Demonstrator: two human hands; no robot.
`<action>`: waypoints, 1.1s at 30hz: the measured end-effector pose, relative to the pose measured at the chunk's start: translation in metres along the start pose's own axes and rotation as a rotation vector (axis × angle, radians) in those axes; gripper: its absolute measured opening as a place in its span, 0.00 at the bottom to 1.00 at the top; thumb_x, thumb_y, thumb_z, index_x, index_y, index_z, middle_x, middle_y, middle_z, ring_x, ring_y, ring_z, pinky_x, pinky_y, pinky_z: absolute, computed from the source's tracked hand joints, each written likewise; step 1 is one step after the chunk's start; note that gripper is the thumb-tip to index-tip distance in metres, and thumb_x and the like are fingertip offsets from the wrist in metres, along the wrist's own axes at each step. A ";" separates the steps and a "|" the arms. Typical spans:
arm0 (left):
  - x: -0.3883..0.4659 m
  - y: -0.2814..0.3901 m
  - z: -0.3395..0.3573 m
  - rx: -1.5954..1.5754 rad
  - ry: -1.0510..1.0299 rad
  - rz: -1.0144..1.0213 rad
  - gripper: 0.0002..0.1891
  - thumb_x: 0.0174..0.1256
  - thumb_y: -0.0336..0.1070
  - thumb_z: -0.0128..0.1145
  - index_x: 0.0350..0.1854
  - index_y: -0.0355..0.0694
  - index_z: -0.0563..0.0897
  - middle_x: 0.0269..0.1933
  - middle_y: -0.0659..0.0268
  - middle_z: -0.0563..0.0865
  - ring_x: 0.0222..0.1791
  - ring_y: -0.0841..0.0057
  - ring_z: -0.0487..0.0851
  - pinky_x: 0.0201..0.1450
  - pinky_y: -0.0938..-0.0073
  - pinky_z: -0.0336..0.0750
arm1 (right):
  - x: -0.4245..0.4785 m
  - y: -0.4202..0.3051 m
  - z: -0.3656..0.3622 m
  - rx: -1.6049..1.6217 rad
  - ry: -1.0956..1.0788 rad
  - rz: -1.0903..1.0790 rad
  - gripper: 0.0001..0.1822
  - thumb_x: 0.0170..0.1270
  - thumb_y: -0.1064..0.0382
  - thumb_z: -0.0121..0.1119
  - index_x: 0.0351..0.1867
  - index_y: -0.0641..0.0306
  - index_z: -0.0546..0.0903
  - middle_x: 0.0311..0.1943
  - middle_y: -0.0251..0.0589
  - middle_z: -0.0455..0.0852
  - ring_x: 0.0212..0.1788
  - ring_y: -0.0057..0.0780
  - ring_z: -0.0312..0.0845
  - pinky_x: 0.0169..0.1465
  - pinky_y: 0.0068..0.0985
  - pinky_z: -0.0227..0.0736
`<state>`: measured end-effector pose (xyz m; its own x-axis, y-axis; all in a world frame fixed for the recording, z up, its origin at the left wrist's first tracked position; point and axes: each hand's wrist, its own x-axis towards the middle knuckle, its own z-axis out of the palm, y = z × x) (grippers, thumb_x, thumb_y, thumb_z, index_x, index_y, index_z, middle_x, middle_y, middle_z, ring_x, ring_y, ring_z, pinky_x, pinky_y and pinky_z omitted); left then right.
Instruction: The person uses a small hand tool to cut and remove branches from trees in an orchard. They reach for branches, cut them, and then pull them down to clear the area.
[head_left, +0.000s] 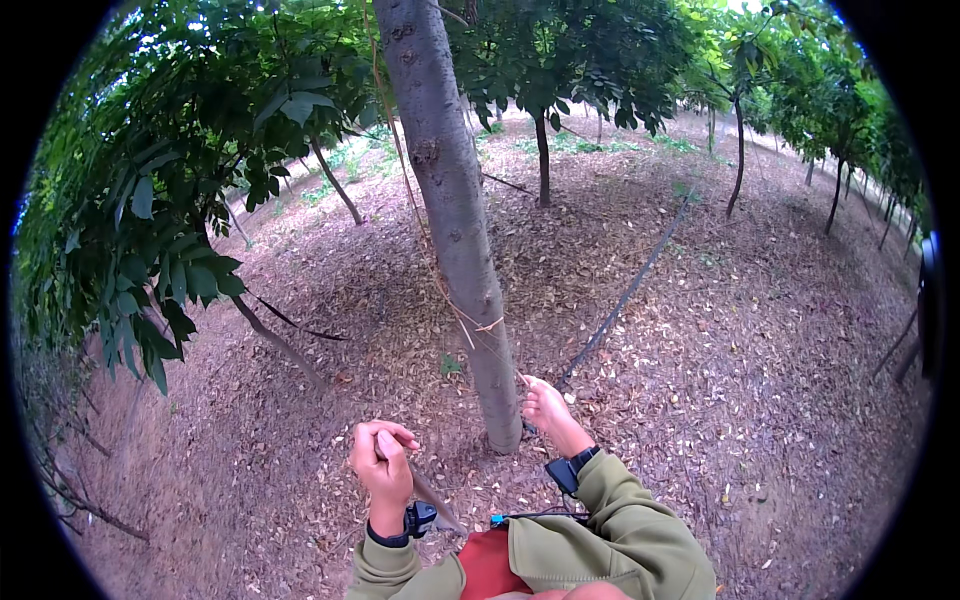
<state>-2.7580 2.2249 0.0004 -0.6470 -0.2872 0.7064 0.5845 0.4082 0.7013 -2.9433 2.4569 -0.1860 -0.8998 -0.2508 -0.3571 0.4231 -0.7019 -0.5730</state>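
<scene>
Before me a grey tree trunk rises from the littered ground, leaning slightly left toward its top. A thin tan strand, vine or cord, hangs along its left side and crosses the bark lower down. My right hand, close to the trunk's right side, pinches a thin strand end between thumb and fingertips. My left hand, left of the trunk base, is curled around a long, narrow tool. That tool slants down toward my body; its exact kind is unclear, and my fingers hide its upper end.
A dark flat hose or strip runs along the ground behind the trunk to the right. Leafy branches hang low at left. Slim trees stand farther back. Dry leaves cover the soil. Bare branches lie at lower left.
</scene>
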 end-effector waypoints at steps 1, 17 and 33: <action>0.000 -0.001 0.002 -0.004 0.003 -0.002 0.13 0.78 0.35 0.41 0.34 0.34 0.70 0.28 0.59 0.81 0.22 0.77 0.81 0.25 0.79 0.78 | 0.004 0.000 -0.005 0.005 0.020 -0.008 0.13 0.75 0.66 0.42 0.56 0.59 0.73 0.20 0.24 0.60 0.17 0.15 0.51 0.19 0.17 0.51; 0.012 -0.012 0.019 0.027 0.072 0.023 0.13 0.78 0.36 0.40 0.35 0.34 0.71 0.28 0.59 0.80 0.22 0.77 0.81 0.25 0.79 0.78 | 0.073 -0.166 0.111 -0.972 -0.150 -0.885 0.21 0.69 0.66 0.52 0.62 0.69 0.77 0.59 0.47 0.82 0.62 0.32 0.77 0.67 0.28 0.68; 0.014 -0.022 0.013 0.088 0.239 0.079 0.14 0.79 0.39 0.39 0.37 0.34 0.71 0.28 0.59 0.80 0.21 0.77 0.79 0.25 0.79 0.76 | 0.037 -0.364 0.418 -0.735 -0.047 -1.673 0.29 0.70 0.55 0.54 0.67 0.69 0.67 0.54 0.53 0.82 0.55 0.42 0.78 0.58 0.34 0.73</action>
<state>-2.7864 2.2236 -0.0060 -0.4611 -0.4436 0.7685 0.5766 0.5085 0.6395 -3.1755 2.4241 0.3175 -0.3743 0.3012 0.8770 -0.8769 0.1925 -0.4404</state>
